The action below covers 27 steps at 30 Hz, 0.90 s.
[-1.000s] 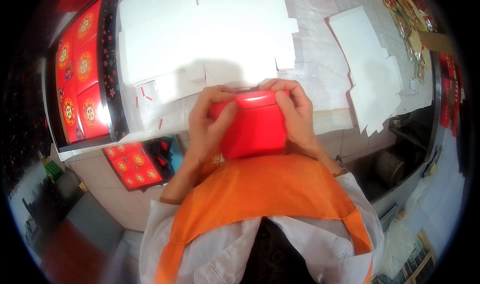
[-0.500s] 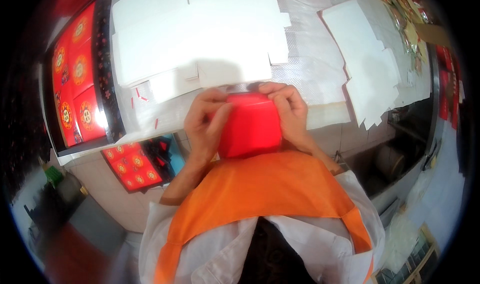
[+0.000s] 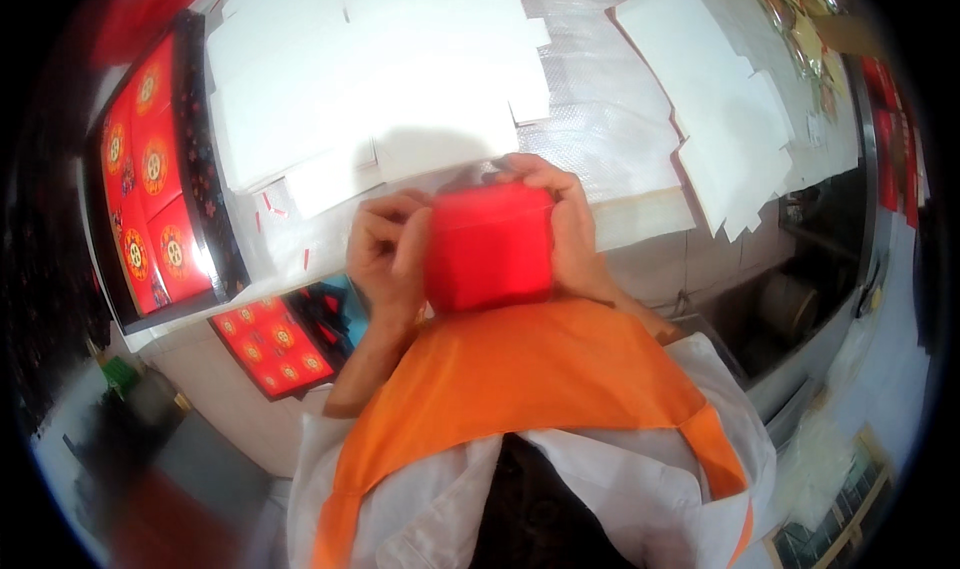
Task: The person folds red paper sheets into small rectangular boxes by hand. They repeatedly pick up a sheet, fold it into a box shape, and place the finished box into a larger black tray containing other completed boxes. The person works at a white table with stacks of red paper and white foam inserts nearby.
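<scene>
A small red box [image 3: 490, 249] is held up close to my chest, above the near edge of the white table [image 3: 640, 214]. My left hand [image 3: 385, 254] grips its left side with the fingers curled round the edge. My right hand [image 3: 565, 219] wraps over its top right corner and right side. Both hands press the box between them. The far side of the box is hidden by my fingers.
Stacks of flat white die-cut cardboard [image 3: 370, 79] cover the table, with another pile [image 3: 720, 99] at the right. A black tray of red and gold printed boxes [image 3: 150, 179] sits at the left. More red printed sheets [image 3: 265, 344] lie lower down.
The red box has turned in my hands, from a wide face with a rounded lid edge to a squarer face. My fingers shifted along its sides.
</scene>
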### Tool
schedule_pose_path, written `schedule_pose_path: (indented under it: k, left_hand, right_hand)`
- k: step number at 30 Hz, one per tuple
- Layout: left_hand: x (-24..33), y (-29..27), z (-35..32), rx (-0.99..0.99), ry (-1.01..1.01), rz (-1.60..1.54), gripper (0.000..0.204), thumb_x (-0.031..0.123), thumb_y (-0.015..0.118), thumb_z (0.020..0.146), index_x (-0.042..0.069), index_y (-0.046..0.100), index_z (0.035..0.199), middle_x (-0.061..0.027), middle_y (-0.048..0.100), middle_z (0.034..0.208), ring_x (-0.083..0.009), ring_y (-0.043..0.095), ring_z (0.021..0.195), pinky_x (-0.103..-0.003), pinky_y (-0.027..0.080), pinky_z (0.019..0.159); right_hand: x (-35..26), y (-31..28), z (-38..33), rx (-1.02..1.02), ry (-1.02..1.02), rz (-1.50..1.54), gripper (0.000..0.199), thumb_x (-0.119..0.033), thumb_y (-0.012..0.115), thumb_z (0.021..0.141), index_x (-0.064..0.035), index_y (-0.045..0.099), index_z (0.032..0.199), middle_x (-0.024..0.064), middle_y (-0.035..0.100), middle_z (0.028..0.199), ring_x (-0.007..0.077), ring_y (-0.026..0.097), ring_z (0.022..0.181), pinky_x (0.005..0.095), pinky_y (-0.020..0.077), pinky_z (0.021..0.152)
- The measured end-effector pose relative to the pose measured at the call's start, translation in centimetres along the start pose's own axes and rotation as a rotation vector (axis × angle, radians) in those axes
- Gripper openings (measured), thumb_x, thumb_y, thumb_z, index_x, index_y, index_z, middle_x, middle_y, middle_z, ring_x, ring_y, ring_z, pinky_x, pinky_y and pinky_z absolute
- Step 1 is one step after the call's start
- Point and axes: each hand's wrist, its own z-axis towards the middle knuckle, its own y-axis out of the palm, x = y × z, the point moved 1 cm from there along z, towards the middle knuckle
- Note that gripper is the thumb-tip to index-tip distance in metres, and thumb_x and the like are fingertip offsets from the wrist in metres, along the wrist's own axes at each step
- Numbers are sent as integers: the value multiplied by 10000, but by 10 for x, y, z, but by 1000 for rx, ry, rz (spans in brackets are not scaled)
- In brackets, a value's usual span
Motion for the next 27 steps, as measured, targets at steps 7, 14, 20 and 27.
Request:
schedule_pose_path:
  k: [7, 14, 20, 27]
  left_hand:
    - [37, 22, 47, -426, 383, 586, 259, 2, 644, 721, 32, 390, 683, -171, 565, 1038, -271, 554, 999, -355, 472, 807]
    - [37, 55, 98, -739, -72, 326, 319, 40, 692, 705, 46, 404, 841, -126, 577, 1022, -217, 560, 845, -288, 456, 749]
    - [9, 25, 109, -16, -348, 43, 428, 99, 456, 875, 72, 328, 1282, -112, 502, 1156, -193, 528, 973, -310, 455, 820]
    - [9, 6, 108, 228, -398, 29, 586, 77, 508, 867, 130, 237, 1384, -86, 521, 1109, -118, 519, 907, -247, 472, 755]
  right_hand:
    - [-37, -14, 7, -20, 71, -256, 464, -80, 526, 861, -24, 357, 1289, 136, 417, 1268, 205, 447, 1129, 318, 353, 964]
    - [-114, -61, 92, -317, -72, -497, 418, -211, 519, 879, -55, 415, 1253, 113, 504, 1164, 208, 503, 1049, 302, 409, 898]
    - [-151, -272, 201, 411, -699, -1427, 488, -237, 628, 784, -49, 453, 1200, 172, 459, 1225, 335, 424, 1143, 406, 326, 973]
    - [-206, -560, 274, 687, -489, -1756, 615, -310, 625, 781, -101, 381, 1305, 210, 377, 1309, 356, 374, 1196, 431, 293, 999]
